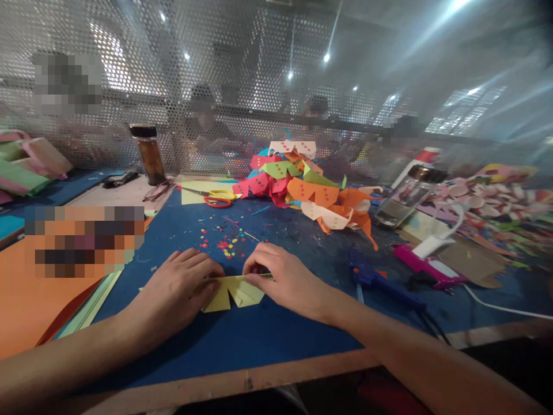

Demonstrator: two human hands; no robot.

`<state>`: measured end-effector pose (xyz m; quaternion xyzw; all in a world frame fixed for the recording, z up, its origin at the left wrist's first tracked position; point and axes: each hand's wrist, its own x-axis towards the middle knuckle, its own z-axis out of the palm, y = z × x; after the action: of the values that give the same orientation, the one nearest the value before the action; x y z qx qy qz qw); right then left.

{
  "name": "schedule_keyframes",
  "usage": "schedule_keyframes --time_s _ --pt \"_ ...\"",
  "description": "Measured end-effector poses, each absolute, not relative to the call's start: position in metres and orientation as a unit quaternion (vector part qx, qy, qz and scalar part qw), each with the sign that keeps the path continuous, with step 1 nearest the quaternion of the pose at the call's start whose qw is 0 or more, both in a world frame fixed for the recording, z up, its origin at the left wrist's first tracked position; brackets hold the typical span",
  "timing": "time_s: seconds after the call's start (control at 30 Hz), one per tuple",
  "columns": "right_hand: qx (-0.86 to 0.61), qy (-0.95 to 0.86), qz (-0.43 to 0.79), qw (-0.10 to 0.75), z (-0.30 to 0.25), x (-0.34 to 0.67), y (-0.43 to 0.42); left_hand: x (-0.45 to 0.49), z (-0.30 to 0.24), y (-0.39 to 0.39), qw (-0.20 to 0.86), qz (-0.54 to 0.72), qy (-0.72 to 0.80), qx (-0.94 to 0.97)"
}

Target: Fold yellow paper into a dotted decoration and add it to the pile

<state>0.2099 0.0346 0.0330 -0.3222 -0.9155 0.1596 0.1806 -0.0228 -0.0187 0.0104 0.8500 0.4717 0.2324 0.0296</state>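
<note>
A folded piece of yellow paper lies on the blue tabletop near its front edge, with a narrow slit in its lower side. My left hand pinches its left part, thumb in front and fingers curled behind. On the other side my right hand grips the upper right edge between thumb and fingers. Just beyond the hands lie tiny coloured paper bits. Behind them is a heap of cut and folded paper shapes in orange, pink, green and white, some with dots.
Scissors with red and yellow handles lie at the back. A blue glue gun, a pink power strip and a clear bottle are at right. Orange paper sheets lie left, a dark-lidded jar behind.
</note>
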Motion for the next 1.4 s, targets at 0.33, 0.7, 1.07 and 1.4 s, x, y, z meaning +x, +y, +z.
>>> schedule_keyframes --time_s 0.33,0.7,1.07,1.4 --pt "-0.283 -0.933 0.194 0.109 0.054 0.202 0.028 -0.022 0.013 -0.018 0.083 0.267 0.436 0.856" --pt "-0.382 -0.828 0.377 0.160 0.045 0.207 0.043 -0.021 0.021 -0.031 -0.034 0.284 0.361 0.888" --pt "-0.400 -0.759 0.491 0.149 0.044 0.204 0.042 -0.022 0.013 -0.023 -0.065 0.239 0.338 0.908" --pt "-0.396 -0.712 0.566 0.126 0.043 0.205 0.045 -0.023 0.012 -0.023 -0.099 0.226 0.318 0.915"
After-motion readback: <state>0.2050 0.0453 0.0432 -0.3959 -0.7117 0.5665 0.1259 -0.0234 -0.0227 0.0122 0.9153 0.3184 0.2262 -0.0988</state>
